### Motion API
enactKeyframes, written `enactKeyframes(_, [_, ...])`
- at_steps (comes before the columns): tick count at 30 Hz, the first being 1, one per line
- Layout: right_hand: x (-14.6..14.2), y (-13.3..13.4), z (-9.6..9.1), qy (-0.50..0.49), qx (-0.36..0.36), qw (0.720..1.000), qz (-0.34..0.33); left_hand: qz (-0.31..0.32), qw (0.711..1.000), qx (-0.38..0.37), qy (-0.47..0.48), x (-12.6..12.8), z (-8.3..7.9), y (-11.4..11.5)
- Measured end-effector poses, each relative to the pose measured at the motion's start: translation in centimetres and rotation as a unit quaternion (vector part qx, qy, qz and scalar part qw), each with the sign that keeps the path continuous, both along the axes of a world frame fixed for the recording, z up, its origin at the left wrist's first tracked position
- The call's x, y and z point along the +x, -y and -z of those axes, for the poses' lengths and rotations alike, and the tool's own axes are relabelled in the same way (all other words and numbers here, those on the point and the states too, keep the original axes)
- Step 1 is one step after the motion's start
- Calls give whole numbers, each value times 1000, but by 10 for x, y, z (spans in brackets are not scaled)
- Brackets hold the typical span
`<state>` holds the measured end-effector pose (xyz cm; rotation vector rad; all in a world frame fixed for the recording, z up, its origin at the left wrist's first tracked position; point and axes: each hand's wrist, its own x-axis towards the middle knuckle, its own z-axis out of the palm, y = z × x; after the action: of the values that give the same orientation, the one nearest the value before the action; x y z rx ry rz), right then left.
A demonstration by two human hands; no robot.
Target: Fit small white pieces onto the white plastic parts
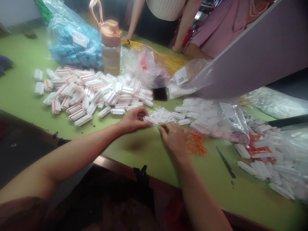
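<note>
My left hand (135, 119) is closed on one end of a white plastic piece (150, 120), long and narrow in shape. Just to its right, my right hand (172, 136) has thumb and fingertips pinched together near the piece's other end; whatever is between them is too small to make out. Behind both hands lies a heap of tiny white parts (163, 115). Beside my right hand is a small pile of orange strips (196, 143). A large heap of similar white pieces (96, 89), some with an orange stripe, spreads to the left.
A drinking bottle (110, 48) stands by a bag of blue items (74, 45). A dark phone (160, 94) lies behind the tiny parts. A knife (225, 162) rests at right near more white pieces (264, 160). Another person's arms (184, 29) lean on the far table edge.
</note>
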<state>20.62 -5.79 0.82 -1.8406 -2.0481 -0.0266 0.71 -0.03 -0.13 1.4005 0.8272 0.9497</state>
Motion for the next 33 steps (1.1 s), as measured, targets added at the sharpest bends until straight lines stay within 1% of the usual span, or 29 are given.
enactKeyframes(4, [2, -2, -1, -49, -30, 998, -3, 7, 1000, -5, 8, 0, -1, 0])
enactKeyframes(6, [2, -2, -6, -98, -12, 995, -14, 9, 1000, -5, 6, 1, -1, 1])
enactKeyframes(9, [-4, -1, -15, -164, 41, 984, -60, 28, 1000, -4, 7, 1, 1, 2])
enactKeyframes(12, [-16, 2, -22, -176, 61, 977, -106, 57, 998, -3, 12, 2, 3, 3])
enactKeyframes(16, [-27, 4, -23, -168, 76, 974, -128, 64, 998, 9, -5, 2, 2, 5])
enactKeyframes(21, [-30, 1, -17, -127, 101, 979, -122, 69, 998, 7, -13, 3, 0, 7])
enactKeyframes(25, [-32, 2, -17, -65, 139, 980, -128, 64, 998, 16, -21, 3, 0, 8])
enactKeyframes(29, [-35, 5, -20, 9, 186, 973, -135, 67, 997, 15, -18, 2, 1, 7])
enactKeyframes(33, [-37, 6, -21, 40, 204, 970, -126, 67, 998, 3, -16, 2, 0, 7])
